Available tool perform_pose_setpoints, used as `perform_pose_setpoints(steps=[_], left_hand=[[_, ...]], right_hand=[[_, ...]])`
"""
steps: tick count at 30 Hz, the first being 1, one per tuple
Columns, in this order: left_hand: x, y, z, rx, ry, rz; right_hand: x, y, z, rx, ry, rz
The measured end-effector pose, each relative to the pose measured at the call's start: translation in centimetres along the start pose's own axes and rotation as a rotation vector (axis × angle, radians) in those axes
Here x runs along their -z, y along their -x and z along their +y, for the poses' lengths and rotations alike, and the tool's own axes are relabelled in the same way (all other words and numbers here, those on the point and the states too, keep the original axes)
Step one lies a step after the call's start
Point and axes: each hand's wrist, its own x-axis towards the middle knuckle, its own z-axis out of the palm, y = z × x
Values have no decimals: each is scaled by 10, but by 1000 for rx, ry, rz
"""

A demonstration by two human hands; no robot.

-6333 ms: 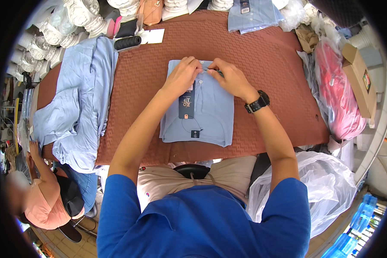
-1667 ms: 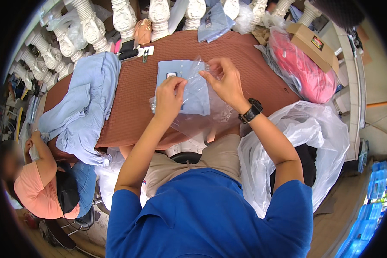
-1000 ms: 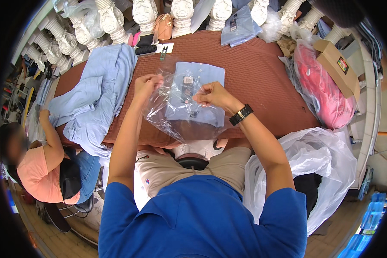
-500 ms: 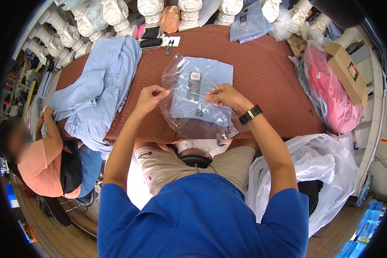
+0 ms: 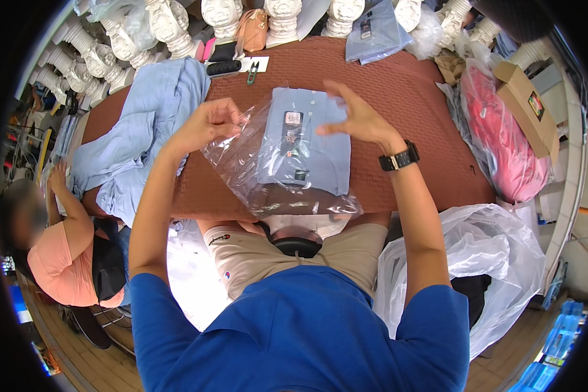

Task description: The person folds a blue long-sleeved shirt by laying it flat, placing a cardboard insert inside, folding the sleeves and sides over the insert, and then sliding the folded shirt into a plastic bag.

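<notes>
A folded light-blue shirt with dark tags down its front lies on the brown quilted cloth in front of me. A clear plastic bag spreads over its left and near sides. My left hand pinches the bag's upper left edge between thumb and fingers, drawing it out to the left of the shirt. Above the shirt's right side is my right hand, thumb and fingers apart with nothing in them. A dark watch sits on that wrist.
Loose light-blue garments lie at the left, beside a seated person. Green-handled thread snips and a black thread spool are farther back. A bagged blue shirt, pink bagged clothing and a cardboard box stand around the right.
My left hand has pulled the bag's edge leftward. The right hand has let go of the plastic, lifted and spread its fingers. The seated person's arm has moved off the loose garments.
</notes>
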Motion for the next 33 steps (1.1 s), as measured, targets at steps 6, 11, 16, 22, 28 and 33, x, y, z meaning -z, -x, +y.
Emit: perform_pose_setpoints(steps=[6,11,16,22,28,33], left_hand=[[-6,-33,73,-67,-363,-156],[18,-71,82,-75,-703,-179],[64,-158,91,-368,-1496,375],[22,-187,136,-1047,-1397,885],[-49,-137,28,-956,-1323,565],[-63,-103,-44,-682,-1318,209]], right_hand=[[-13,-68,-15,277,10,-1],[0,-129,-11,338,-6,-251],[49,-199,-23,230,544,435],[121,-178,-84,707,707,1433],[25,-71,7,442,577,977],[-67,-12,73,-300,322,770]])
